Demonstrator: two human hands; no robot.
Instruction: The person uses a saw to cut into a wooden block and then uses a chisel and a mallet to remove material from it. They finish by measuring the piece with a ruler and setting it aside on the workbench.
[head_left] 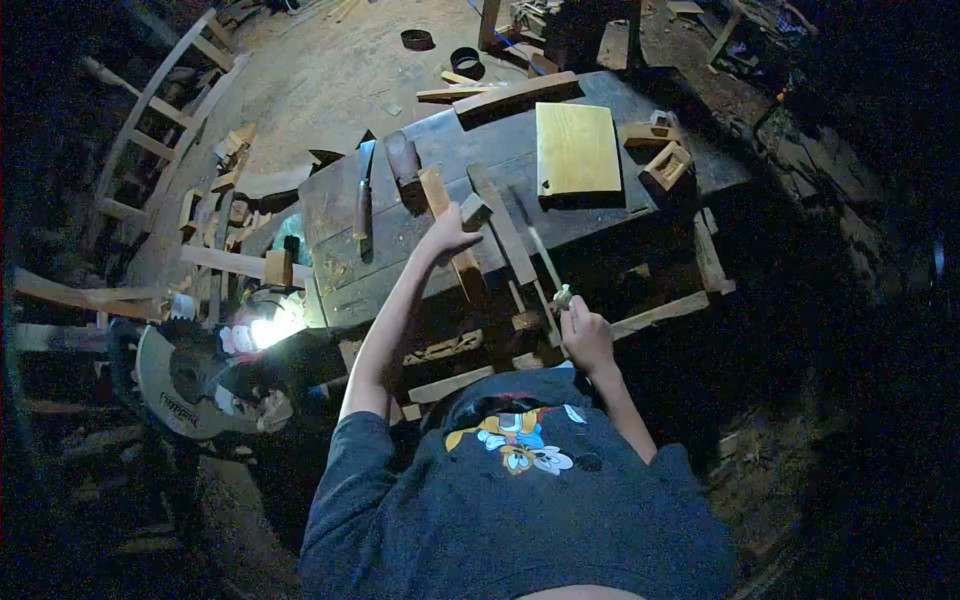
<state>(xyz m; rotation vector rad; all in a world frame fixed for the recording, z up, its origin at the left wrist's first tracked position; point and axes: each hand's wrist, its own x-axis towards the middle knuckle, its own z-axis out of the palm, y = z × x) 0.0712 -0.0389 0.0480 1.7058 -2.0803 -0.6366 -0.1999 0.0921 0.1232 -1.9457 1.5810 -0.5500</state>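
My left hand rests on a narrow wooden strip lying across the bench's near edge. Its fingers close round the strip, and the thumb points right. Right beside these fingers is a small squared block. A longer grey board lies just to the right, jutting over the edge. My right hand is closed round the pale end of a long thin tool, whose narrow shaft points away over the bench. Blur and darkness hide whether it is a saw or a file.
The dark workbench carries a knife-like tool with a dark handle, a dark wooden block, a yellowish board and a wooden hand plane. A bright lamp and a circular-saw machine stand at left.
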